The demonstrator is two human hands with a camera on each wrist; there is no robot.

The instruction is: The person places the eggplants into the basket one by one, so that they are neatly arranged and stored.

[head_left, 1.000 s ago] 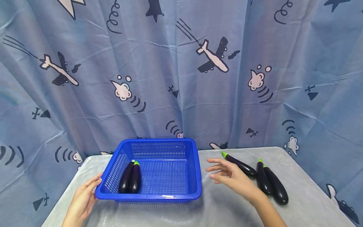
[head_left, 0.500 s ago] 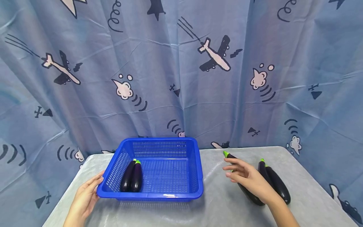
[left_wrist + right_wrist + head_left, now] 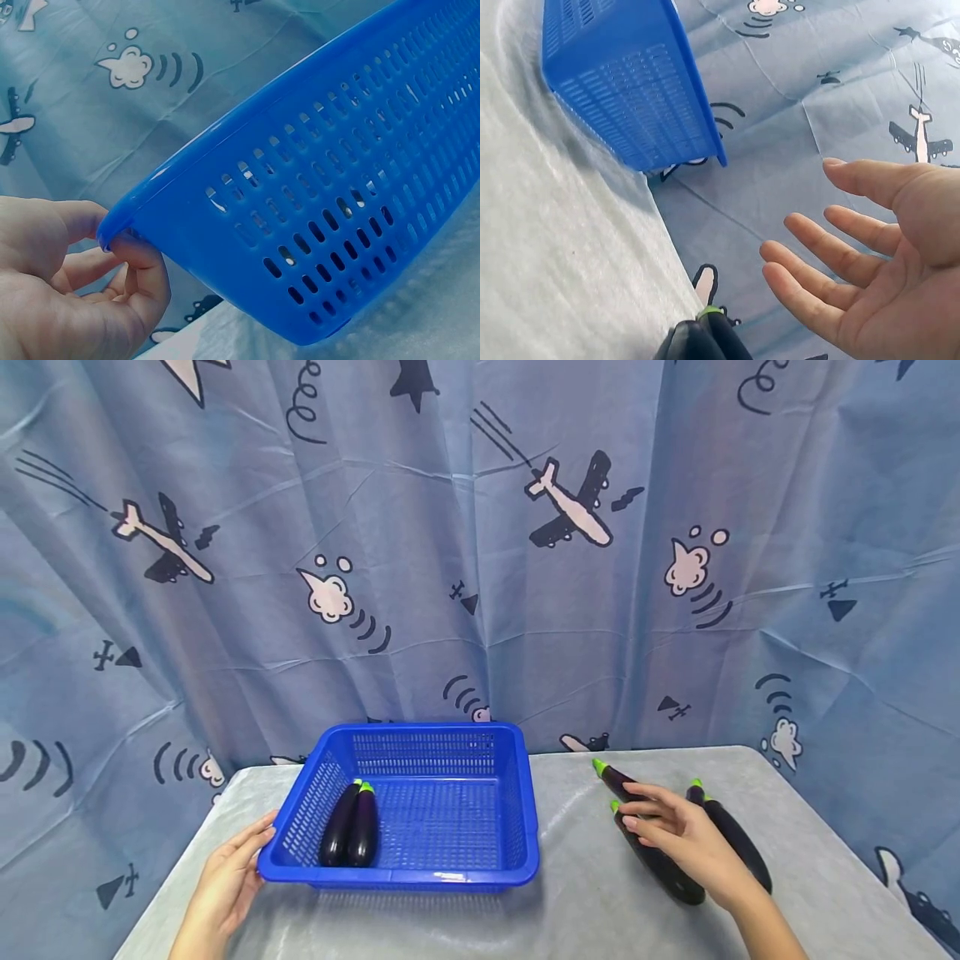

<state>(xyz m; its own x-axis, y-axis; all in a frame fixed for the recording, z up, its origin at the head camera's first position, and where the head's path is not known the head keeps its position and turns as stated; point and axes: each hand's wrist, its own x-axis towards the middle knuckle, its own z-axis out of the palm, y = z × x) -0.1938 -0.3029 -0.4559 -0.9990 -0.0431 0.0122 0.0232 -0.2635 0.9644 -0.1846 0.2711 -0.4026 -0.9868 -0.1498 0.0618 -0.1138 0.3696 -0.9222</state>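
The right hand (image 3: 686, 839), fingers loosely extended and holding nothing, is above dark eggplants (image 3: 666, 868) on the table (image 3: 573, 868), right of the blue basket (image 3: 397, 877); the left hand (image 3: 225, 877) pinches the basket's left rim; two eggplants (image 3: 363, 835) lie side by side inside its left part, and a curtain (image 3: 420, 543) hangs behind it

No readable text, brand or number in any view for me. Curtain (image 3: 420, 652) carries printed drawings: planes (image 3: 573, 518), stars (image 3: 413, 383), cloud puffs (image 3: 330, 599); I can make out no words among them. Left wrist view: letter-like marks (image 3: 6, 10) on curtain, top left corner, cut off by edge, too small for me to read.
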